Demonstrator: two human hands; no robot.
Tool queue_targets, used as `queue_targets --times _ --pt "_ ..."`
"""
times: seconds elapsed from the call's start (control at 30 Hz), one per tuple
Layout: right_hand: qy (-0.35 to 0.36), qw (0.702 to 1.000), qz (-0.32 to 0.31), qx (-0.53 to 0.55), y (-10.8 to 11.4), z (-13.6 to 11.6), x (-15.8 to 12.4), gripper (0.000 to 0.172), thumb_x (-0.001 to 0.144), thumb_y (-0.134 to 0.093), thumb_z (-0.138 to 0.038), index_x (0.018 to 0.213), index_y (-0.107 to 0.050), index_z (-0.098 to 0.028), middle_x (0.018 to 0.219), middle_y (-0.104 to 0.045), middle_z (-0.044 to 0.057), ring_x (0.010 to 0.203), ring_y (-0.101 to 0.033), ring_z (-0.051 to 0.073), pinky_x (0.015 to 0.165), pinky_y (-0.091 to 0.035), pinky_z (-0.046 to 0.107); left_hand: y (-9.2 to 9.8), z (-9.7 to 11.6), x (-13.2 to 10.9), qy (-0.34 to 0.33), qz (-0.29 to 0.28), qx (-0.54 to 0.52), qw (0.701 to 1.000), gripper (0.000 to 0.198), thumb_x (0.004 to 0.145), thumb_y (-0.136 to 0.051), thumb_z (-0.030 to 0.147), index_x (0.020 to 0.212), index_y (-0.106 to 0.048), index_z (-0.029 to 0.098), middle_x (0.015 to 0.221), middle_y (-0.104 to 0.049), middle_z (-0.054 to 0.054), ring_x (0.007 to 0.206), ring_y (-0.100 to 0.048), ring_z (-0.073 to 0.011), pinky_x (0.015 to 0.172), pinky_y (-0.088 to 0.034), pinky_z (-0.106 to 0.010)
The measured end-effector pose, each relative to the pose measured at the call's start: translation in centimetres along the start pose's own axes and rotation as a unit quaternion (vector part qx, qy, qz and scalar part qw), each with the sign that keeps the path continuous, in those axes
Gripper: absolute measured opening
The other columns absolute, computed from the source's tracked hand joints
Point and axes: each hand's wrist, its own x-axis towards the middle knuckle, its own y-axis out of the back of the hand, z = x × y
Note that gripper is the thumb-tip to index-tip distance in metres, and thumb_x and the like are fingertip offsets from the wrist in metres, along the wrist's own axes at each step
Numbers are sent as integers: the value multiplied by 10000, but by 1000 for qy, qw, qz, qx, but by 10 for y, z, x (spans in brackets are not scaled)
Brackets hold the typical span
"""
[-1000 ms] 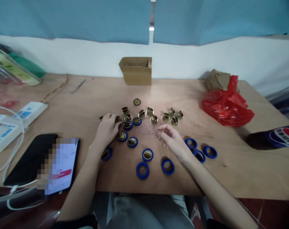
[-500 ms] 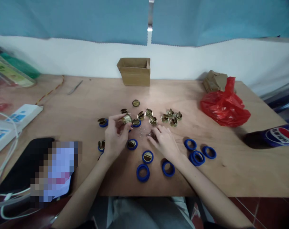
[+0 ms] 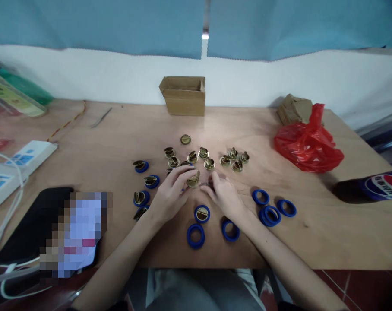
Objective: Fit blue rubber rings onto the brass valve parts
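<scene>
Head view: both hands meet over the middle of the desk (image 3: 328,229), slightly toward the near side. The left hand (image 3: 170,195) has its fingers (image 3: 182,173) closed around a brass piece (image 3: 193,180), lifted just off the wood. The right hand (image 3: 226,196) comes in from the other side, its fingers (image 3: 216,179) curled with the tips up against that piece; whether they pinch anything is too small to tell.

Beyond the hands lies a loose cluster of brass fittings (image 3: 204,153), close behind the fingertips. To the left sit three blue rings with brass inserts (image 3: 152,181), and a fourth filled ring (image 3: 202,213) lies between the two wrists. Two empty blue rings (image 3: 196,235) lie near the desk's front edge, which runs just under the forearms. Three more rings (image 3: 270,214) are grouped to the right of the right wrist.

Bare wood opens between the fittings and the cardboard box (image 3: 183,96) at the back wall, and on the right between the rings and the red bag (image 3: 308,144) and bottle (image 3: 382,185). On the left, open desk reaches to a black phone (image 3: 37,220) at the front corner and a white power strip (image 3: 21,162). Tweezers (image 3: 100,117) lie well apart near the back edge
</scene>
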Motion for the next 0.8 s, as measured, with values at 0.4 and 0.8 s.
queue_targets --times 0.4,0.8 --pt "-18 1000 -8 -15 -1 -2 0 228 1054 -553 -378 1046 -528 -151 886 -753 140 837 -725 294 788 -484 369 -3 4 0 -23 -31 -8 999 339 961 -625 86 1275 -591 208 1180 -690 -86 1103 -708 -185 933 -633 -276" --pt "-48 998 31 -17 0 6 -10 298 1004 -627 -448 1015 -565 -156 894 -750 145 891 -716 312 792 -503 383 0 -2 -1 -7 -14 -12 1000 307 953 -674 142 1246 -606 204 1170 -687 -84 1043 -724 -171 874 -631 -244"
